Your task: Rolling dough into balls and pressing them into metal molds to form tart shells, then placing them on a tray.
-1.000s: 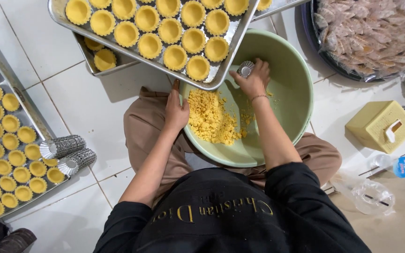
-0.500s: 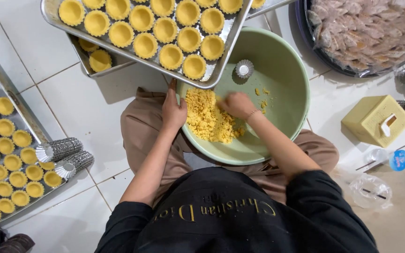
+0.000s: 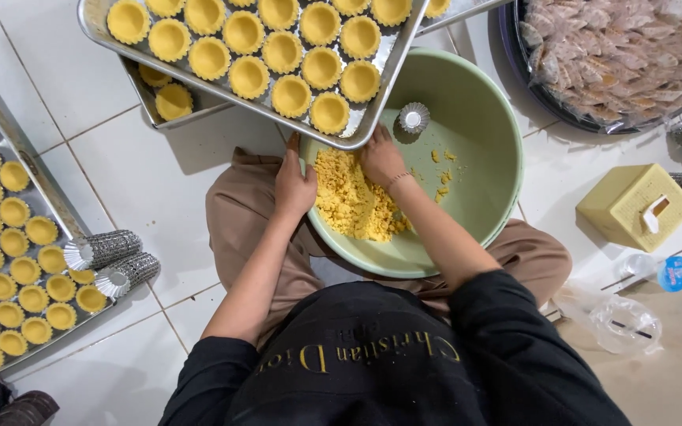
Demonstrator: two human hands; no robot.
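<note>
A pale green bowl [image 3: 475,134] rests on my lap and holds a heap of crumbly yellow dough [image 3: 349,201]. My left hand [image 3: 294,185] grips the bowl's near-left rim, fingers over the edge. My right hand [image 3: 382,158] is pressed into the top of the dough heap, fingers curled in the crumbs; a thin bracelet is on the wrist. One small fluted metal tart mould [image 3: 414,117] lies empty in the bowl beyond my right hand.
A metal tray [image 3: 388,87] of yellow tart shells overlaps the bowl's far rim, with another tray beneath it. A second tray [image 3: 49,209] of shells lies at left, two stacks of moulds [image 3: 108,260] on it. At right: a yellow tissue box [image 3: 633,207], a basin of wrapped sweets [image 3: 625,55], plastic bags.
My right hand let go of the metal mould at the bowl's far side and moved down into the dough. My left hand stayed on the rim.
</note>
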